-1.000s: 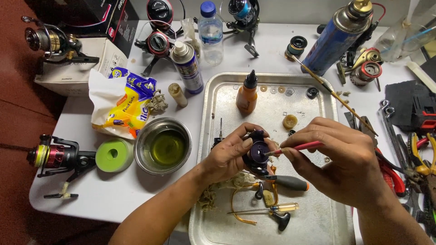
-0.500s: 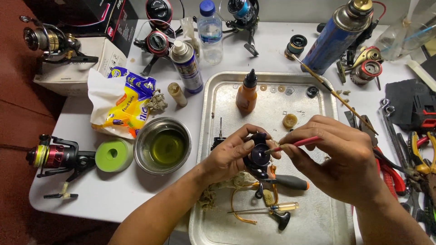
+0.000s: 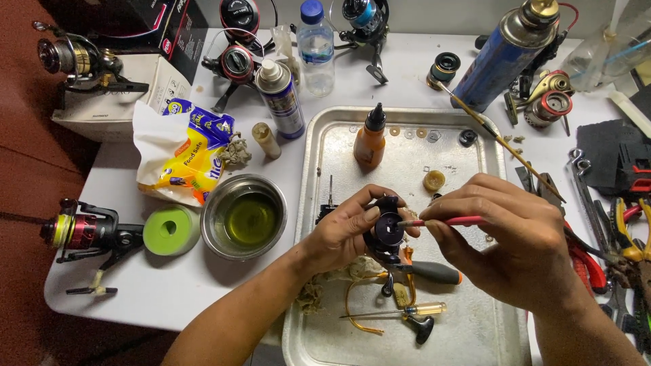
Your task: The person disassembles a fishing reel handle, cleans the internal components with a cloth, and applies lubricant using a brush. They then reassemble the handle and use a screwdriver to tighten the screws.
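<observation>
Slippage is the first risk here: the left hand (image 3: 342,234) pinches a small black fishing-reel body (image 3: 386,234) between thumb and fingertips above the shallow metal tray (image 3: 312,169), and the right hand (image 3: 512,237) is closed around a thin red-handled tool (image 3: 444,221) whose tip touches the front of that part. In my judgement a push that runs off line could skid the tip off the dark housing and into the left thumb, which lies just beside the point of contact. The part is held in the air, not rested, so a loose grip could drop it among the clutter below, onto the grey-handled screwdriver with an orange end (image 3: 427,272) or the curved amber wire piece (image 3: 359,305). Small washers and a round yellowish disc (image 3: 434,180) lie loose on the tray near the hands; a knock from a wrist could scatter them. The steel bowl of greenish liquid (image 3: 244,217) stands on the white bench (image 3: 169,285) just beside the left forearm, and an elbow swing could tip it toward the yellow and blue plastic bag (image 3: 193,156). The orange squeeze bottle with a black nozzle (image 3: 370,139) stands upright behind the hands and looks easy to topple.
</observation>
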